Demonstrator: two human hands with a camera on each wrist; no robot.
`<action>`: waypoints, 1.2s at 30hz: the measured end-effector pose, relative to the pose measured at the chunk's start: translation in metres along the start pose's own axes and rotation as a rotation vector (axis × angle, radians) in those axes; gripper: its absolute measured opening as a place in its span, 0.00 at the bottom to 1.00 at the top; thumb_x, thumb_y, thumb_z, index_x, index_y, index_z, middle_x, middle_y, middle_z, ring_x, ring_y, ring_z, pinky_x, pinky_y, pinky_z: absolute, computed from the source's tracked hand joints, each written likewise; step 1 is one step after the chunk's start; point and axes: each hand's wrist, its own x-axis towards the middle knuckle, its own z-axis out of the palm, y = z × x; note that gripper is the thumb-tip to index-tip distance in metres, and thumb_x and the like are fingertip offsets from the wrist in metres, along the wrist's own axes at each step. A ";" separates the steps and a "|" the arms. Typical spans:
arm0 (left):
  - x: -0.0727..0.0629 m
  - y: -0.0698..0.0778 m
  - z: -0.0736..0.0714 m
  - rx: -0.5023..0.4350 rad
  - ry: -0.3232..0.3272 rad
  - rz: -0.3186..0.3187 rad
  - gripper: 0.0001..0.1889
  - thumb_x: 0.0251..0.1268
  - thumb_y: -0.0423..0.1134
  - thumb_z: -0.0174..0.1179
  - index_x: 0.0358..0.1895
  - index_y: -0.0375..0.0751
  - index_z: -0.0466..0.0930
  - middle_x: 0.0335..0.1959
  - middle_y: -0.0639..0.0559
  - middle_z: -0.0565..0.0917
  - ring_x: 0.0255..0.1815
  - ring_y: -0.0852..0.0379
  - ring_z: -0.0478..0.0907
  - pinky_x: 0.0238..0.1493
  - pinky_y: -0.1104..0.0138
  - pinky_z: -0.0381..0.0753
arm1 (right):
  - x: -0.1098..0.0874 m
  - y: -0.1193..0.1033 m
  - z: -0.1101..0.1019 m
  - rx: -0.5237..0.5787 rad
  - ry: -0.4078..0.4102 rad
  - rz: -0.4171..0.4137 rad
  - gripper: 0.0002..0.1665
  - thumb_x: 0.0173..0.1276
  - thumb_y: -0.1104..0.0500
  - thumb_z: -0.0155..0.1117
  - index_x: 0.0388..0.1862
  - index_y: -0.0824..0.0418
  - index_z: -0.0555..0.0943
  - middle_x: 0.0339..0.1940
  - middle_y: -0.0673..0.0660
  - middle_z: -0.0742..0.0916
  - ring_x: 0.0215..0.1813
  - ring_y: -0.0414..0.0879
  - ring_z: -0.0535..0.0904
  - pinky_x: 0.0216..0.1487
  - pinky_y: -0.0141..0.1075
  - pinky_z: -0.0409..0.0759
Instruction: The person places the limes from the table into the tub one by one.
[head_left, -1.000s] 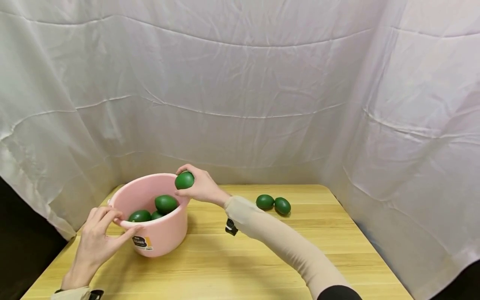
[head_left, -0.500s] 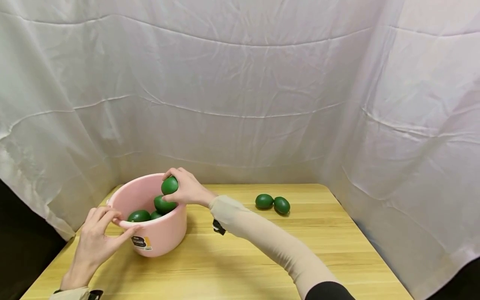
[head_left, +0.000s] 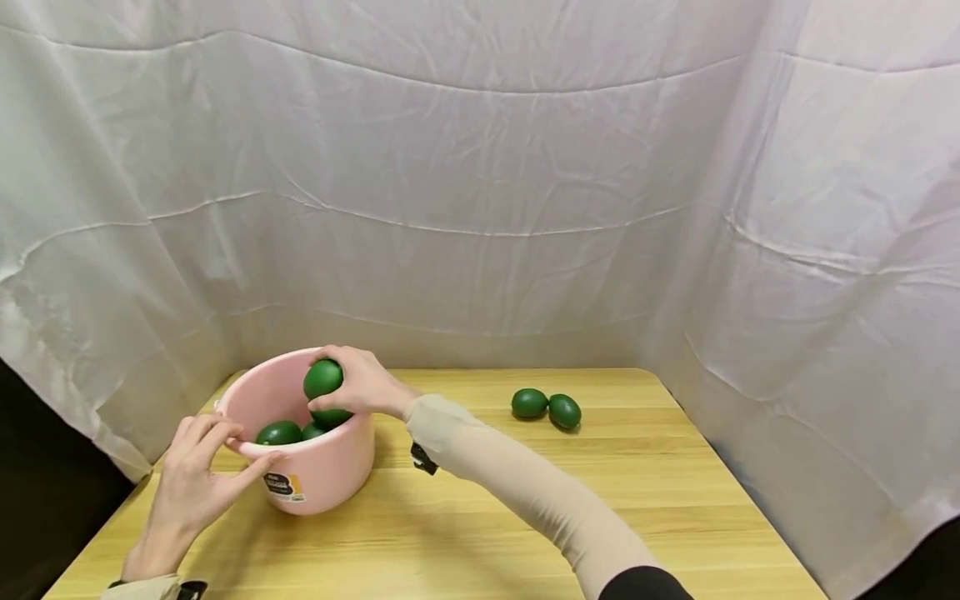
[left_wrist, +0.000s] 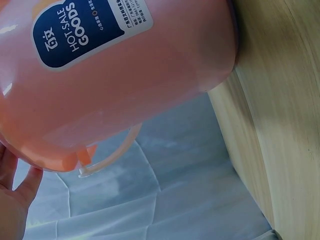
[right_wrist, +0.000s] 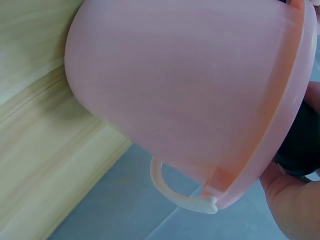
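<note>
A pink plastic bucket stands at the left of the table. My left hand holds its near-left rim, fingers over the edge and thumb outside. With my right hand I grip a dark green, smooth avocado between fingers and thumb, over the bucket's opening at the right side. Below, several avocados lie inside, one of them near the left rim; another is partly hidden by my right hand. The right wrist view shows the held avocado at the bucket's rim, partly cut off.
Two more avocados, one on the left and one on the right, lie side by side on the wooden table. A pale curtain hangs behind and at both sides. The bucket has a white handle.
My right hand has carried the avocado left and slightly down, from the bucket's right rim to over its opening. The left hand stays at the rim.
</note>
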 end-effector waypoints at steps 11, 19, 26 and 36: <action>-0.002 -0.001 0.000 -0.006 -0.006 -0.018 0.36 0.51 0.73 0.62 0.27 0.36 0.80 0.30 0.46 0.77 0.38 0.56 0.66 0.46 0.78 0.57 | 0.002 0.005 0.003 0.073 0.036 0.055 0.33 0.58 0.51 0.76 0.62 0.53 0.76 0.56 0.50 0.84 0.50 0.37 0.80 0.46 0.20 0.74; -0.001 -0.001 -0.001 -0.004 0.002 -0.009 0.36 0.51 0.72 0.62 0.27 0.36 0.80 0.30 0.46 0.77 0.37 0.55 0.66 0.46 0.78 0.57 | -0.001 0.009 -0.001 0.149 0.059 0.083 0.23 0.62 0.56 0.72 0.56 0.56 0.80 0.51 0.51 0.87 0.52 0.40 0.83 0.50 0.21 0.75; -0.001 0.000 -0.001 -0.004 0.017 0.006 0.36 0.51 0.72 0.62 0.26 0.35 0.79 0.29 0.44 0.77 0.37 0.56 0.65 0.46 0.79 0.57 | -0.009 0.014 -0.001 0.247 0.083 0.077 0.15 0.67 0.55 0.67 0.51 0.57 0.83 0.48 0.51 0.87 0.46 0.35 0.82 0.48 0.23 0.77; 0.000 0.000 0.000 -0.002 0.017 0.003 0.35 0.52 0.72 0.62 0.26 0.36 0.80 0.29 0.44 0.77 0.37 0.54 0.66 0.48 0.80 0.58 | -0.023 0.025 -0.002 0.273 0.191 0.057 0.11 0.69 0.58 0.65 0.49 0.58 0.84 0.45 0.49 0.87 0.46 0.34 0.81 0.49 0.23 0.77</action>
